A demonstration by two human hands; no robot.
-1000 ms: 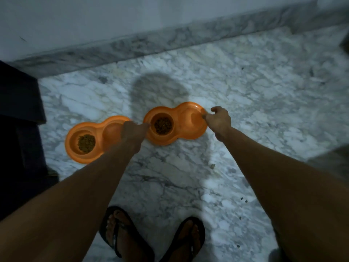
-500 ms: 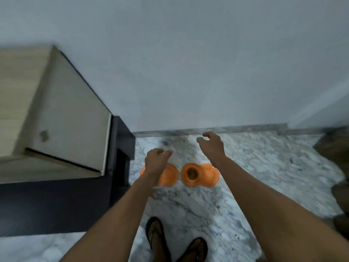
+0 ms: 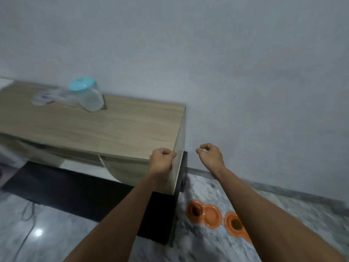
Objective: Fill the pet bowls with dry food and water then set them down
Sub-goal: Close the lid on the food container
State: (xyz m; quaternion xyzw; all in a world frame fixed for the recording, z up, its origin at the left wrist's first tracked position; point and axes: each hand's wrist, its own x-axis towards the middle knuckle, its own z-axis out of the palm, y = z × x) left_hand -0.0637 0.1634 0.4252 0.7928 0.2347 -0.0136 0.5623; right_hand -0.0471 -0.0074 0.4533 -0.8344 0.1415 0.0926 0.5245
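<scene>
- Two orange pet bowls sit on the marble floor (image 3: 198, 244) near the wall, side by side and apart. They are the bowl by the cabinet (image 3: 212, 216) and the other bowl (image 3: 227, 222).
- Each is a twin dish with dark dry food in one well, so the food step looks done, and both appear to be set down.
- Both hands are up and well away from the bowls, which suggests the task is at or near its end.
- Left hand (image 3: 162, 159): clenched into a fist in front of the corner of the wooden tabletop (image 3: 103, 125), with nothing seen in it. Whether it touches that corner I cannot tell.
- Right hand (image 3: 211, 156): fingers loosely curled in the air, holding nothing.
- Water is the open question. The second well of the bowl by the cabinet shows only plain orange, and the picture is too soft to tell wet from dry.
- The right forearm (image 3: 264, 214) covers most of the other bowl, so its second well is barely visible.
- On the tabletop stands a clear jug (image 3: 88, 101) with a pale blue lid. It is blurred, and its contents cannot be made out.
</scene>
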